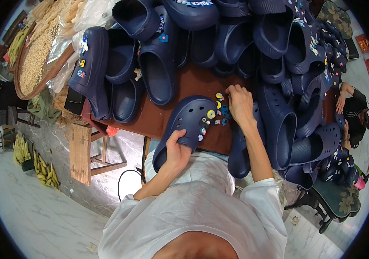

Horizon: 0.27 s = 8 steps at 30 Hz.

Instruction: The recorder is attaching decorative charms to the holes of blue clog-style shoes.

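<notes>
My left hand (pixel 178 152) is closed around the heel side of a navy-blue foam clog (pixel 188 113), tilted at the table's near edge. Along the clog's right side sit several small colourful shoe charms, among them a yellow round charm (pixel 211 114). More loose charms (pixel 224 110), blue and other colours, lie on the brown tabletop just right of the clog. Above these, my right hand (pixel 240 103) rests with its fingers bent together at the table surface; whatever they pinch is too small or hidden to make out. Under my right forearm lies another navy clog (pixel 238 151).
Many navy clogs (pixel 156 71) are piled along the far side and right of the brown table (pixel 150 123). Left of it stand a wooden stool (pixel 80 153) and a basket of pale kernels (pixel 37 64). At far right, another person (pixel 355 114) handles clogs near a dark chair (pixel 337 200).
</notes>
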Available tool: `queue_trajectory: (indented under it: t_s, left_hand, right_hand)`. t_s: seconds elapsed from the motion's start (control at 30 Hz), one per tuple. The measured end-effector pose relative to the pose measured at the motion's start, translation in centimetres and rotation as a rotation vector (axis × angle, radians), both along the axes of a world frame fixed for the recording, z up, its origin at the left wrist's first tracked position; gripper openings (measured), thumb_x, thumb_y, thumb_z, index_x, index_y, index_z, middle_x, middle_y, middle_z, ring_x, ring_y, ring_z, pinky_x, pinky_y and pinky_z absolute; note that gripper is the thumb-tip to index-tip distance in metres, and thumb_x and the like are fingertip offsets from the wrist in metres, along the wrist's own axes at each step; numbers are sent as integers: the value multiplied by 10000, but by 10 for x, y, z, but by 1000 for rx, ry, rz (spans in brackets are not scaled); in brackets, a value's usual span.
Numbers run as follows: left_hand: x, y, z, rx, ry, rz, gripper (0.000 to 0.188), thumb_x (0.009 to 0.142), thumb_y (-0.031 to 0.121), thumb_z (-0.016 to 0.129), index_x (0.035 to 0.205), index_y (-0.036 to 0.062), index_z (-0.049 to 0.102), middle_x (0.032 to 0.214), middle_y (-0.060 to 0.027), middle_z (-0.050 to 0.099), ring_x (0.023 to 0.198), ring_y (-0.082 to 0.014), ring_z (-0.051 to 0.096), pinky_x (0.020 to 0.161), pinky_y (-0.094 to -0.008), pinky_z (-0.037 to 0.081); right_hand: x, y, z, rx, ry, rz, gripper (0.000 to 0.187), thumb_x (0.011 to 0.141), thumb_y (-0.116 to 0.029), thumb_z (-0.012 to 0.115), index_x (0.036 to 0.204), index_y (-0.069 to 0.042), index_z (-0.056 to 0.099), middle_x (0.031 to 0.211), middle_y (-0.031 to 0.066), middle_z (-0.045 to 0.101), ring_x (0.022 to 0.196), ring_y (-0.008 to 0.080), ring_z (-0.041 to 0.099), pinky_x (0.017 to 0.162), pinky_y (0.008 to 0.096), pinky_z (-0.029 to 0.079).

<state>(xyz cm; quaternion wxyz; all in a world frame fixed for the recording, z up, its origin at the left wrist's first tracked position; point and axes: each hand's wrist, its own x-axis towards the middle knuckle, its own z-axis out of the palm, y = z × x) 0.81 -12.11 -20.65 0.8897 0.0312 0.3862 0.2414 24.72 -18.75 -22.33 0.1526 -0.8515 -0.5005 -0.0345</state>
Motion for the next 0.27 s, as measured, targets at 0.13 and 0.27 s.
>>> queue_trajectory:
  t_s: [0.13,0.27]
  left_hand:
    - [-1,-2,-2,80,-47,0,532,866,78,532,1391,18,465,1345,-160,578,1206,-314,592,1038,-456,486]
    - [16,2,5,391,-198,-61,786,790,144,577,1537,53,350,1535,-166,446,1440,-316,416,1230,-463,271]
  right_hand:
    - [-5,1,-19,45,19,17,127,824,-70,675,951,-80,676,942,112,652,941,312,613,832,449,473]
    - [23,25,-28,115,-86,115,194,812,-189,690,978,-89,700,957,134,664,954,348,622,910,512,451]
